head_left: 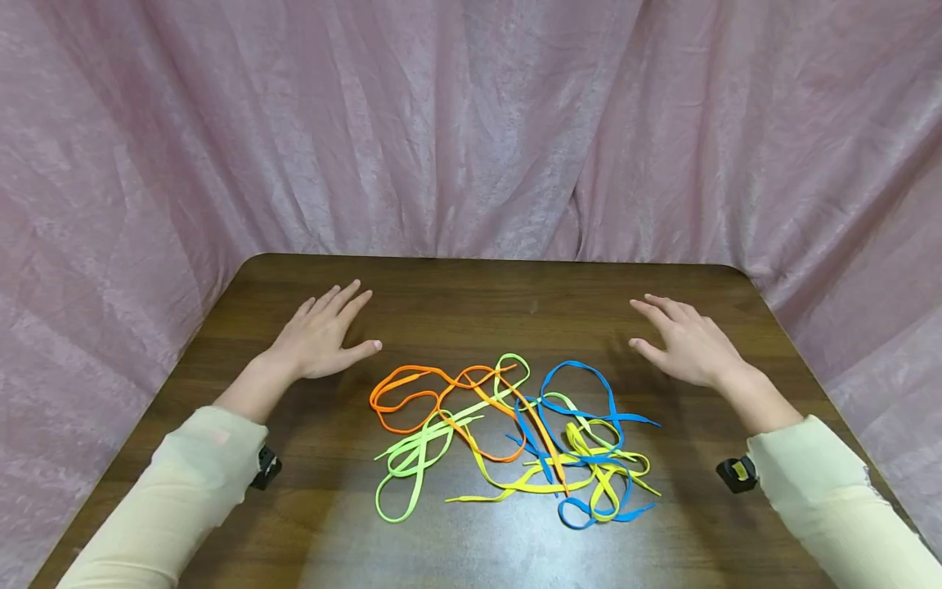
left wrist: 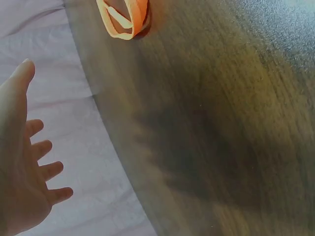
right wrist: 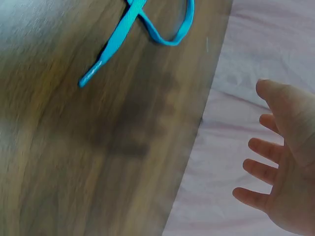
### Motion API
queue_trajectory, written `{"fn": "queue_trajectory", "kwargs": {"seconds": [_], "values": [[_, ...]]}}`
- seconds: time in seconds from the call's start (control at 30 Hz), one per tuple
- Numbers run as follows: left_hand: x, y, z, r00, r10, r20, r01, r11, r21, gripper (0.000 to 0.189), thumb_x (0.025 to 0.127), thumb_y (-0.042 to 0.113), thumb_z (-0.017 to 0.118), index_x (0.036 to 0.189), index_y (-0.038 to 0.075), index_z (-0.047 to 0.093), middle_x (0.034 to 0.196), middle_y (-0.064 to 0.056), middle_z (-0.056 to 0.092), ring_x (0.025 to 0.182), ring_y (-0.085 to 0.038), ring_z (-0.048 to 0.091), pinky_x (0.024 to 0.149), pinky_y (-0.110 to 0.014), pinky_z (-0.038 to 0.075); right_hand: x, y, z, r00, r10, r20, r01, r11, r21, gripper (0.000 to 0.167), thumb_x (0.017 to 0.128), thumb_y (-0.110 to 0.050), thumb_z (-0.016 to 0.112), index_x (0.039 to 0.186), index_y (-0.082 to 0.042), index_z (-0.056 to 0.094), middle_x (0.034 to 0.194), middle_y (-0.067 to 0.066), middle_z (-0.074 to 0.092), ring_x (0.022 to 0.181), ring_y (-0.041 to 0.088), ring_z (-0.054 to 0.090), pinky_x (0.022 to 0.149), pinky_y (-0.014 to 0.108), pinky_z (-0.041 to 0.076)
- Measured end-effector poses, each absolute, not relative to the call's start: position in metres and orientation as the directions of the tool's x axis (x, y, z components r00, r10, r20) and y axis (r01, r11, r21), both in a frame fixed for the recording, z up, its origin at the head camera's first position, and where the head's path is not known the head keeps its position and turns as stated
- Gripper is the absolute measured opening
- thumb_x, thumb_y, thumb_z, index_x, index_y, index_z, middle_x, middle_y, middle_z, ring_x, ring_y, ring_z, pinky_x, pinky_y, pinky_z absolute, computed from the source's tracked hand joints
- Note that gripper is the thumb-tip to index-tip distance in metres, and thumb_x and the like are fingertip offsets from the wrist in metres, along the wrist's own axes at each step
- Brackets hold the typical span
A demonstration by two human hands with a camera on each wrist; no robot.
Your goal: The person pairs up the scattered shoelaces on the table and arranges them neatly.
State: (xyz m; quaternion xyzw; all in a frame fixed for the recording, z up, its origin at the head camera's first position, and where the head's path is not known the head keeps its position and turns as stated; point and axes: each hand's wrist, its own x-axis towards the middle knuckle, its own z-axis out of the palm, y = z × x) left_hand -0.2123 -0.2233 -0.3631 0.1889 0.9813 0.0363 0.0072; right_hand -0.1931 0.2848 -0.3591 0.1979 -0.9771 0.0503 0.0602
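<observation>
A loose tangle of flat shoelaces lies on the table between my two hands. An orange shoelace [head_left: 412, 368] loops at its left, and a light green shoelace [head_left: 421, 458] runs beneath and beside it. To the right, a blue shoelace [head_left: 633, 418] crosses a yellow shoelace [head_left: 540, 488]. My left hand [head_left: 312, 339] is held above the table, fingers spread, nearest the orange lace and apart from it. Across from it, my right hand [head_left: 692, 343] hovers with extended fingers, closest to the blue lace [right wrist: 118, 39]. Neither hand holds anything.
The brown wooden table [head_left: 456, 303] has rounded far corners. Pink curtains [head_left: 471, 131] hang behind it and at both sides. A small black device sits at each wrist, the left device [head_left: 266, 468] and the right device [head_left: 737, 474].
</observation>
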Motion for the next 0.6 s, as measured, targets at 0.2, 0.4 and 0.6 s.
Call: {"fn": "queue_trajectory", "kwargs": {"seconds": [0.2, 0.4, 0.6], "values": [[-0.212, -0.223, -0.371, -0.921, 0.386, 0.050, 0.389, 0.917, 0.082, 0.081, 0.083, 0.061, 0.050, 0.146, 0.015, 0.025, 0.152, -0.011, 0.020, 0.135, -0.038, 0.023, 0.103, -0.059, 0.021, -0.200, 0.263, -0.364, -0.887, -0.434, 0.156, -0.449, 0.890, -0.078, 0.056, 0.086, -0.034, 0.060, 0.135, -0.011, 0.044, 0.133, 0.016, 0.047, 0.116, 0.041, 0.046, 0.083, 0.060, 0.040], [-0.211, -0.222, -0.379, -0.910, 0.407, 0.079, 0.413, 0.906, 0.097, 0.080, 0.082, 0.056, 0.055, 0.143, 0.012, 0.031, 0.149, -0.014, 0.026, 0.133, -0.038, 0.028, 0.102, -0.057, 0.025, -0.206, 0.238, -0.372, -0.834, -0.522, 0.177, -0.542, 0.836, -0.088, 0.051, 0.084, -0.028, 0.065, 0.129, -0.010, 0.050, 0.122, 0.013, 0.055, 0.108, 0.037, 0.053, 0.079, 0.054, 0.045], [-0.208, -0.223, -0.385, -0.904, 0.419, 0.081, 0.425, 0.899, 0.102, 0.078, 0.082, 0.056, 0.056, 0.141, 0.009, 0.034, 0.146, -0.016, 0.030, 0.130, -0.039, 0.032, 0.100, -0.058, 0.027, -0.209, 0.220, -0.375, -0.793, -0.580, 0.187, -0.601, 0.795, -0.082, 0.046, 0.082, -0.025, 0.067, 0.124, -0.009, 0.055, 0.114, 0.012, 0.059, 0.100, 0.035, 0.057, 0.076, 0.048, 0.048]]}}
